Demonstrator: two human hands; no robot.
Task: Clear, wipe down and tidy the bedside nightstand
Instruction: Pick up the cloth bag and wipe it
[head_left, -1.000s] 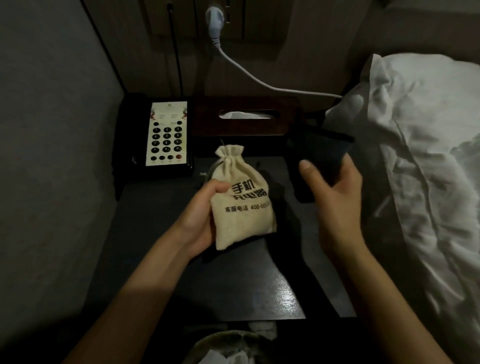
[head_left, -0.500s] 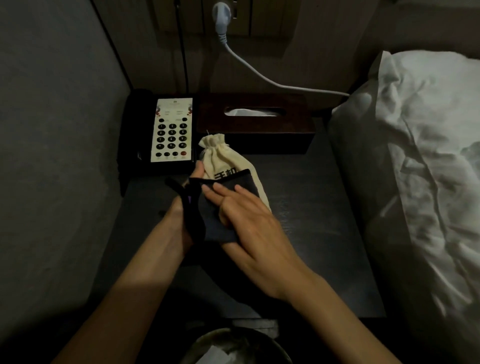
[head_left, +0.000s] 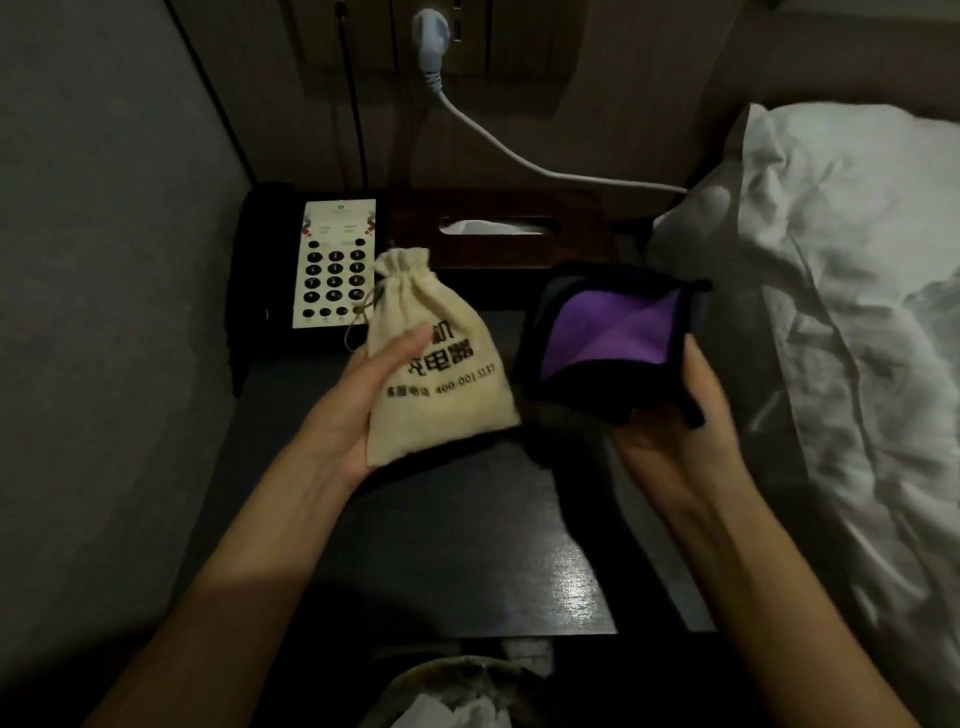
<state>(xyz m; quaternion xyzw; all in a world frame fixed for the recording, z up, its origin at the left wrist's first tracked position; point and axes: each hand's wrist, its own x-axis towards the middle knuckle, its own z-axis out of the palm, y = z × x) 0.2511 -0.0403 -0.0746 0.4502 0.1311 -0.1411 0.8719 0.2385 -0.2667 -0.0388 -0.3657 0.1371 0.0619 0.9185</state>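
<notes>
Surface: dark nightstand (head_left: 441, 561), telephone (head_left: 332, 265) and tissue box (head_left: 498, 228) at rear | Left hand (head_left: 358, 405): closed around beige drawstring pouch (head_left: 436, 374), raised above nightstand | Right hand (head_left: 670, 431): fingers gripping folded black-and-purple cloth (head_left: 613, 343), beside pouch, apart | Bed (head_left: 841, 312): right.

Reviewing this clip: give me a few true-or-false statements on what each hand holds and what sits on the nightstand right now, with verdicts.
1. The left hand holds a beige drawstring pouch. True.
2. The right hand is empty. False: it holds a folded cloth, purple with dark edging.
3. The telephone sits at the back left of the nightstand. True.
4. The tissue box lies on the bed. False: it stands at the back of the nightstand, beside the telephone.
5. The white plug lies loose on the nightstand. False: it is in the wall socket.
</notes>
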